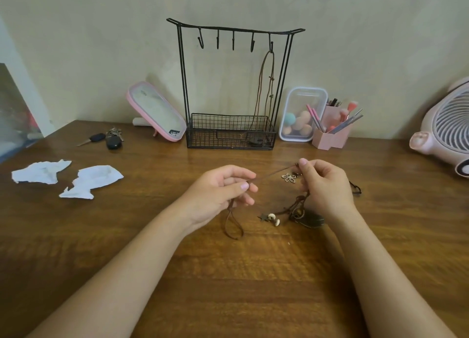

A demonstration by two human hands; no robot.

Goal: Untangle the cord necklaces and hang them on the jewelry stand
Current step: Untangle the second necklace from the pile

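Two hands work one brown cord (276, 172). The left hand (223, 190) pinches it between thumb and forefinger, and the right hand (322, 185) pinches it further along. Each grip is closed tight on cord, with the span taut between them, just above the table (228, 274). The tangle (299, 205) hangs under the right hand. A flower pendant (289, 178), star charm (262, 217), beads (274, 218) and dark leaf pendant (313, 221) sit in or beside it. A slack loop (233, 227) drops below the left hand.

Likely step: drawing one strand out of the knot. Pull lightly and feed slack from the right side, since yanking would tighten it. The pendants could snag the strand.

The jewelry stand (228, 131) is at the back, with one hung necklace (260, 94) on its rightmost hook and four hooks bare.

Around: tissues (91, 181) and keys (111, 138) on the left, a pink mirror (157, 112) beside the stand, a sponge box (302, 114), a brush holder (332, 134), and a pink fan (446, 129) far right. The path to the stand looks unobstructed.
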